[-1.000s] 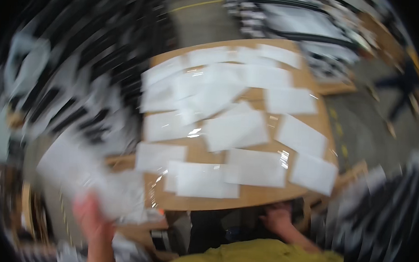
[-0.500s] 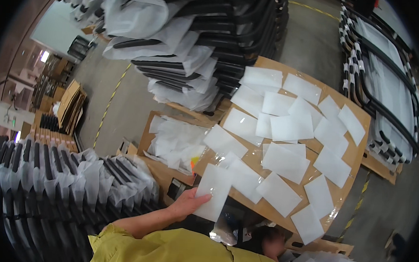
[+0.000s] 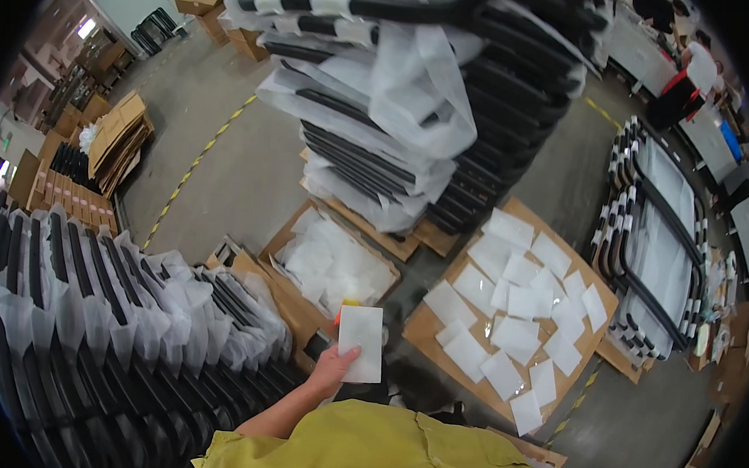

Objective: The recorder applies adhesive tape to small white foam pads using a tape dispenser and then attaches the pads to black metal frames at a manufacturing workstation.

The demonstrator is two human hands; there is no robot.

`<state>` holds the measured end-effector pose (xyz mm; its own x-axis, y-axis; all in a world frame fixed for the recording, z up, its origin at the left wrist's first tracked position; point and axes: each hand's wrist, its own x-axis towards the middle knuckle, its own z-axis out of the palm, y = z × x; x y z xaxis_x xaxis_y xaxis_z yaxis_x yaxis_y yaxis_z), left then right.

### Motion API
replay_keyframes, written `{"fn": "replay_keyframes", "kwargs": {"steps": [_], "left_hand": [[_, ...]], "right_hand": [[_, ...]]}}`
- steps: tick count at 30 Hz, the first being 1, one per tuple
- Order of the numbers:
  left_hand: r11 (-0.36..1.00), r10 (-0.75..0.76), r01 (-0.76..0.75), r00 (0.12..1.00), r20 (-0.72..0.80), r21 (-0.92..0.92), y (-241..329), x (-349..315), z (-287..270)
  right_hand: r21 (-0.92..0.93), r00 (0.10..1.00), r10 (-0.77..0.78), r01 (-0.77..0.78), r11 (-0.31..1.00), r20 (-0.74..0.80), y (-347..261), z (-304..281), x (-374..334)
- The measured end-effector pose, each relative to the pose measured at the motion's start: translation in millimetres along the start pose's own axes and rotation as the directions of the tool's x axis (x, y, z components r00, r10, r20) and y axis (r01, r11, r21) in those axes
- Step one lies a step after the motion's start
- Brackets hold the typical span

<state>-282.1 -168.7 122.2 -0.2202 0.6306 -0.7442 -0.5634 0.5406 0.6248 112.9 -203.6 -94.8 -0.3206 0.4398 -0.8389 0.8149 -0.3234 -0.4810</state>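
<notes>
My left hand (image 3: 332, 370) is closed on the edge of a white rectangular foam sheet (image 3: 362, 340), thumb on top. The sheet is held upright in front of my body. Just beyond it an open cardboard box (image 3: 281, 239) holds a heap of loose white sheets (image 3: 326, 261). An orange and yellow object (image 3: 346, 305) shows partly from behind the held sheet. To the right, several similar white sheets (image 3: 518, 339) lie spread and overlapping on a brown cardboard top (image 3: 424, 327). My right hand is out of sight.
A tall stack of black tubular frames (image 3: 506, 113) with white wrapping stands ahead. More wrapped frames (image 3: 85, 336) fill the left side, and another frame stack (image 3: 658, 226) stands at right. Folded cardboard (image 3: 119, 141) leans far left. A person (image 3: 697, 74) is at the far right.
My view has shifted left and back, so the cardboard top now appears farther right. My left hand still holds the sheet, now more upright. My right hand has left the view.
</notes>
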Motion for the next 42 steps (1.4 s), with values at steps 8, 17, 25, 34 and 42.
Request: {"fn": "replay_keyframes", "kwargs": {"steps": [8, 17, 25, 34, 42], "left_hand": [[0.997, 0.078, -0.078, 0.995, 0.068, -0.004, 79.7, 30.0, -32.4], [0.957, 0.031, -0.052, 0.997, 0.076, 0.285, 66.6, 15.8, 36.6], [0.894, -0.006, -0.063, 0.988, 0.153, 0.445, -20.4, -6.0, 165.6], [0.855, -0.083, -0.082, 0.953, 0.292, 0.512, -62.4, -35.5, 253.3], [0.922, -0.137, 0.078, 0.982, 0.131, 0.380, -68.5, -31.7, 273.7]], "right_hand": [[0.152, 0.997, -0.050, 0.059, 0.987, -0.062, -98.6, -21.0, 16.4], [0.335, 0.961, 0.010, 0.087, 0.938, -0.278, -46.5, -18.9, -1.6], [0.565, 0.892, 0.164, 0.116, 0.817, -0.420, 91.9, -39.8, -69.1], [0.109, 0.629, -0.260, 0.486, 0.867, -0.733, 185.0, -70.0, -129.6], [-0.223, 0.679, -0.399, 0.335, 0.915, -0.616, 230.2, -28.2, -90.6]]}}
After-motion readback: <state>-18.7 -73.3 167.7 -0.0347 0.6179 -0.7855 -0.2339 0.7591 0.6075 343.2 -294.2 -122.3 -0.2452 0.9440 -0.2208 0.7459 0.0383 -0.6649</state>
